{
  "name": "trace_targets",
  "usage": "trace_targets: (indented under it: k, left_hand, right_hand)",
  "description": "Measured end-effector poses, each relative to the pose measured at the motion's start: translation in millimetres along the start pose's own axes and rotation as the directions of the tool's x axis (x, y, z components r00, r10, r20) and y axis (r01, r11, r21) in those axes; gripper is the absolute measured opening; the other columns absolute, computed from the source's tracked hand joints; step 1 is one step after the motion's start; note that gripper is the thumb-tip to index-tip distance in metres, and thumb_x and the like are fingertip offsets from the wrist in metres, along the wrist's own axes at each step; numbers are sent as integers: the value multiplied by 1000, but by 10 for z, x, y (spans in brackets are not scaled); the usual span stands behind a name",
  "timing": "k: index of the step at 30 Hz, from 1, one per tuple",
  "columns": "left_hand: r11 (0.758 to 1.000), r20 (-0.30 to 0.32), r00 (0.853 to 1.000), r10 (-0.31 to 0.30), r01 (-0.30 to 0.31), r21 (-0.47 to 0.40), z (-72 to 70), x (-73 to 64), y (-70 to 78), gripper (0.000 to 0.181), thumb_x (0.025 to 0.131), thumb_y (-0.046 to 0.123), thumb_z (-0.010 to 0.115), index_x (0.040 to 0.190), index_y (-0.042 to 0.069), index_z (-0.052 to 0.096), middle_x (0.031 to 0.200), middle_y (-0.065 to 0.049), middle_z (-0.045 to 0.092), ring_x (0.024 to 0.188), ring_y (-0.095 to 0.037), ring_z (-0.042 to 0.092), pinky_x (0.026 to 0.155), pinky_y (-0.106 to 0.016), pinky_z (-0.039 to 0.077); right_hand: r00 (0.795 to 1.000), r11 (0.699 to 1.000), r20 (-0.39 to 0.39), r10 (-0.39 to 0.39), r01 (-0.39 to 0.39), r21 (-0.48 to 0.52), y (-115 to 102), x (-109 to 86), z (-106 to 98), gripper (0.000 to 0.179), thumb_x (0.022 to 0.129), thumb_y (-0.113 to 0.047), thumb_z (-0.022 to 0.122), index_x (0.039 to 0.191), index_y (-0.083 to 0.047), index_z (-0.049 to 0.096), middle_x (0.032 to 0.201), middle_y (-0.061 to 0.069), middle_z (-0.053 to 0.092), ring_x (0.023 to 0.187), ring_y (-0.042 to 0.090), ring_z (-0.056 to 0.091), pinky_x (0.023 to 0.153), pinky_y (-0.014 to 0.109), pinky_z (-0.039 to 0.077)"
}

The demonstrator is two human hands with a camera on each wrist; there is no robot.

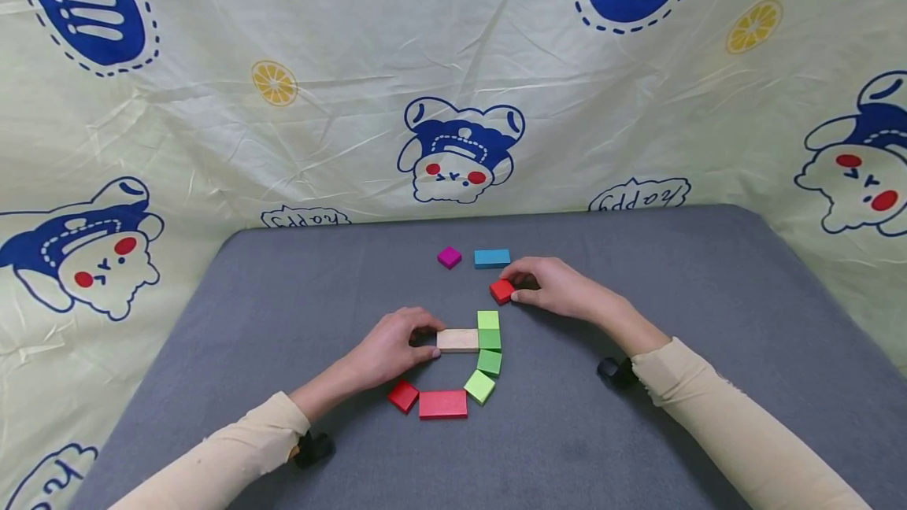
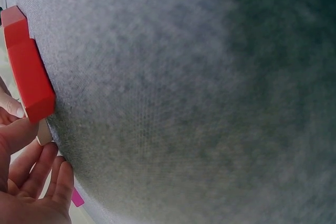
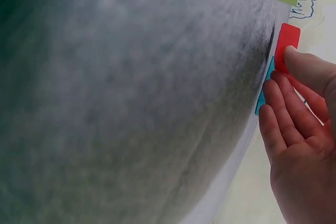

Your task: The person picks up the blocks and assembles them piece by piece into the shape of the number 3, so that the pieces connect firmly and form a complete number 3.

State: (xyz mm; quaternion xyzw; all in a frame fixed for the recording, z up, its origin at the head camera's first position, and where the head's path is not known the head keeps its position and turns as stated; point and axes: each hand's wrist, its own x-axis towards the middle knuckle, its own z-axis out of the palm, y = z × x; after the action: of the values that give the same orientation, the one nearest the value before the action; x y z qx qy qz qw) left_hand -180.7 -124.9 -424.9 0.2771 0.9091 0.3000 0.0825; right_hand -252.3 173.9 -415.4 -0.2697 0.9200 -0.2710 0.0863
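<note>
My left hand (image 1: 392,346) holds the left end of a plain wooden block (image 1: 459,341) between thumb and fingers. The other end of that block meets a stack of green blocks (image 1: 489,338). Farther back and to the right, my right hand (image 1: 556,286) pinches a small red block (image 1: 501,291) between thumb and fingertips. In the right wrist view, the thumb presses on the face of this red block (image 3: 286,45). Below the stack, two more green blocks (image 1: 489,362) curve down to a long red block (image 1: 442,404), with a tilted smaller red block (image 1: 403,396) at its left end.
A blue block (image 1: 492,259) and a magenta block (image 1: 449,257) lie toward the back of the grey cloth-covered table (image 1: 340,274). Behind the table's far edge hangs a pale printed curtain (image 1: 340,140).
</note>
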Motion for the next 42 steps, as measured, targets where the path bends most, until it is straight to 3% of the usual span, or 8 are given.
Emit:
trace_targets:
  k: [25, 42]
  left_hand:
    - [1000, 18, 1000, -12, 12, 2, -15, 11, 5, 32, 88, 16, 75, 119, 16, 69, 109, 4, 63, 100, -13, 54, 87, -35, 48]
    - [1000, 13, 1000, -4, 4, -3, -4, 8, -13, 31, 88, 16, 75, 119, 15, 69, 108, 3, 63, 99, -13, 54, 86, -35, 48]
  right_hand:
    - [996, 1000, 85, -12, 11, 9, -109, 120, 85, 32, 91, -15, 71, 123, -13, 66, 110, -3, 64, 99, 15, 58, 92, 40, 47]
    - [994, 999, 99, -40, 41, -8, -133, 141, 102, 33, 91, -15, 71, 123, -15, 67, 115, -2, 64, 103, 18, 55, 96, 43, 45]
